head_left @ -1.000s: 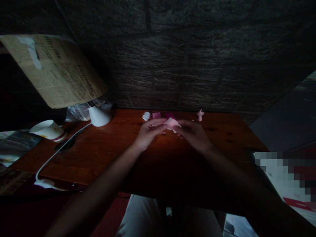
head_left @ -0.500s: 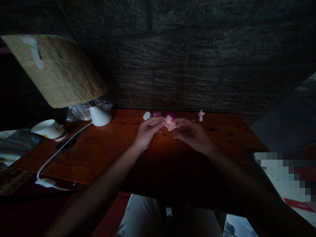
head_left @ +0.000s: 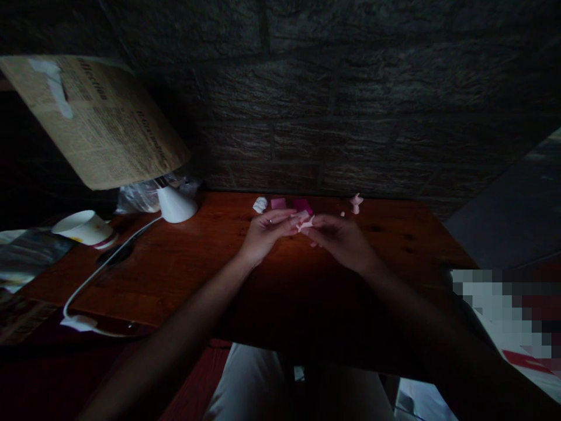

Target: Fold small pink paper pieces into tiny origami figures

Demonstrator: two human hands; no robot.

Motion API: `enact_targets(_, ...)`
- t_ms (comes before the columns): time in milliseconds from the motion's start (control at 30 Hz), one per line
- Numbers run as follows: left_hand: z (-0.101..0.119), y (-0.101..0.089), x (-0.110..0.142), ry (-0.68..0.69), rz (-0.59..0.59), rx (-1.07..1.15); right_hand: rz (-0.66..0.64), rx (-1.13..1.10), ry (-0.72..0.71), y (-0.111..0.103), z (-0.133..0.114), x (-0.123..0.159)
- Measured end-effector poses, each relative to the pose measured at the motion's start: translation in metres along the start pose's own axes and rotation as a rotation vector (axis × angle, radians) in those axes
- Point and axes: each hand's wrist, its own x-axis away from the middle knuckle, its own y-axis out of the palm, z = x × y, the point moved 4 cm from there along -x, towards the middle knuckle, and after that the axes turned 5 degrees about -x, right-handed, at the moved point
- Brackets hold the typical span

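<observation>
Over the wooden table point(head_left: 197, 257), both hands pinch one small, pale pink piece of folded paper point(head_left: 307, 223). My left hand point(head_left: 267, 233) is closed with its thumb and fingers at the left side of the piece; a ring shows on one finger. From the right, my right hand point(head_left: 339, 238) grips the other side between thumb and forefinger. The paper's exact shape is hard to make out in the dim light. Just beyond the fingers lie a pink square point(head_left: 278, 203) and a darker magenta square point(head_left: 303, 205).
A crumpled white lump point(head_left: 260, 204) and a small pink figure point(head_left: 356, 203) stand near the stone wall point(head_left: 298, 99). To the left are a lamp with a newsprint shade point(head_left: 100, 128), its white cord point(head_left: 107, 266) and a paper cup point(head_left: 85, 228).
The pink paper has turned from facing me with spread, petal-like flaps to a narrower, more edge-on view. My right fingers have shifted slightly left and closed in on it.
</observation>
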Motion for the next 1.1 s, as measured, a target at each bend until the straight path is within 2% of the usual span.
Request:
enact_targets(267, 0.0059, 0.0056, 0.0011, 0.103, -0.124, -0.042, 0.031, -0.034, 0.028, -0.0022, 0.001, -0.0012)
enact_targets(667, 0.0058, 0.0051, 0.0014, 0.123, -0.073, -0.091, 0.025, -0.007, 0.053, -0.0024, 0.0014, -0.0011)
enact_targets(1100, 0.006, 0.0056, 0.003, 0.11, -0.094, -0.09, 0.009, -0.01, 0.053, -0.0003, 0.001, 0.0005)
